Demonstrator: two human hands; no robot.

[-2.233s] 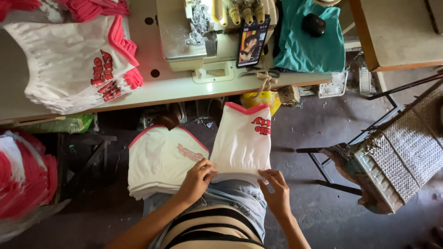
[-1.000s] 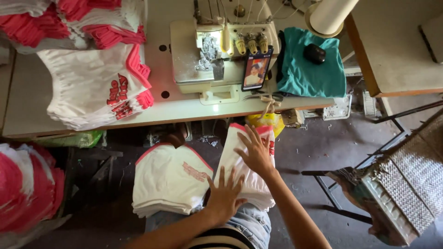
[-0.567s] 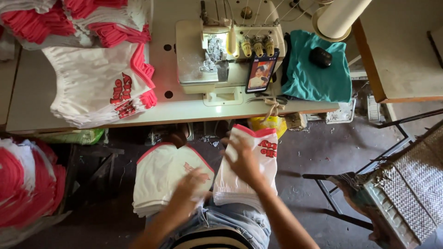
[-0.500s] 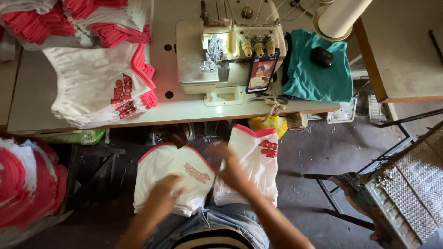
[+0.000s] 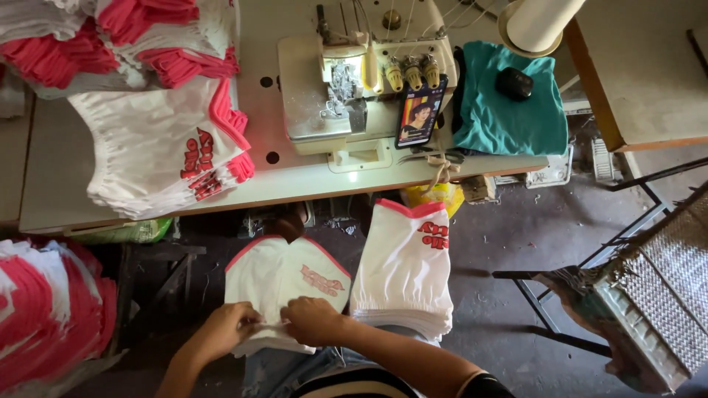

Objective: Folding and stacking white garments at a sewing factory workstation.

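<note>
Landmark: the sewing machine (image 5: pixel 365 88) on the pale bench (image 5: pixel 295 184).

Far left of the machine, heaped red-and-white garments (image 5: pixel 118 29) lie on the bench, with a printed white stack (image 5: pixel 158 158) hanging over its front edge. More red-and-white pieces (image 5: pixel 44 317) are piled below and left of the machine, off the bench.

Left hand (image 5: pixel 225 328): below and left of the machine, over the lap. Fingers curled, pinching the near edge of the left lap stack (image 5: pixel 284 284), white pieces with pink trim and a red print. Forearm comes up from the lower frame edge, wrist roughly level.

Right hand (image 5: pixel 313 320): just beside the left, almost touching it, knuckles up, fingers closed on the same near edge. Forearm crosses in from the lower right.

Handling, as judged: thin knit cloth, light, limp, not slippery; layers slide over each other, so a grip at the hem or bound edge with both hands keeps a piece flat.

Directly below the machine, a second folded stack (image 5: pixel 404 276) rests on the right knee, untouched. A phone (image 5: pixel 418 112) leans on the machine's right side; teal cloth (image 5: pixel 509 107) lies right of it.
</note>
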